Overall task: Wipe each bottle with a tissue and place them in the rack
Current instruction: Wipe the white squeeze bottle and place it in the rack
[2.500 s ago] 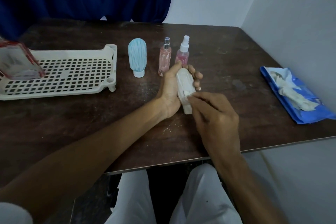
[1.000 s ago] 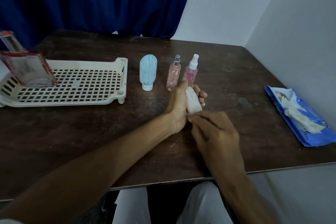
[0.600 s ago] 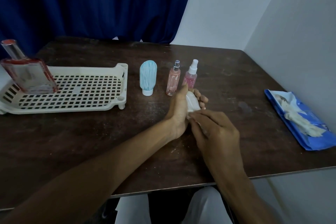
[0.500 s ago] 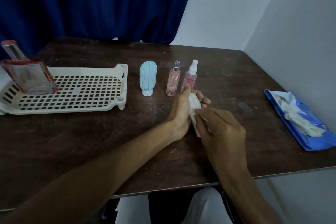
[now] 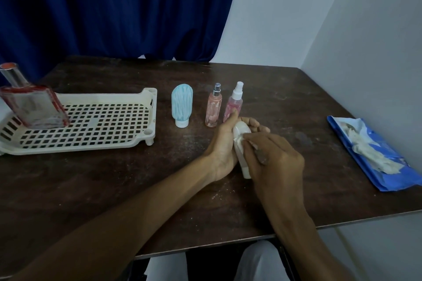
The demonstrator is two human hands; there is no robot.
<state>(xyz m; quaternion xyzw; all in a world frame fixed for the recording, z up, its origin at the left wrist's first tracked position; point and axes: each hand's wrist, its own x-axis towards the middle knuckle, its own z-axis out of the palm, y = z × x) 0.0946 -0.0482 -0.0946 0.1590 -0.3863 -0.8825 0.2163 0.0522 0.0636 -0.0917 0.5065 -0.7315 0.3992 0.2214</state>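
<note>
A dark blue curtain [image 5: 109, 7] fills the upper left of the frame, and pale walls [image 5: 365, 29] close the corner at the upper right. Below them the dark brown worktop [image 5: 91, 178] spreads across the middle, scuffed and flecked with pale dust. On its left side sits the cream rack [image 5: 91, 146], with a red-edged perfume bottle [image 5: 34, 105] standing upright in its far left end. A blue tissue packet [image 5: 374, 155] lies open at the right edge. At centre my left hand [image 5: 222, 150] has its grip wrapped round the white bottle [image 5: 241, 130], held just above the worktop. My right hand [image 5: 276, 162] pinches a tissue [image 5: 241, 141] against it. Just behind stand a blue tube [image 5: 182, 105] and two pink spray bottles [image 5: 213, 107], upright in a row.
</note>
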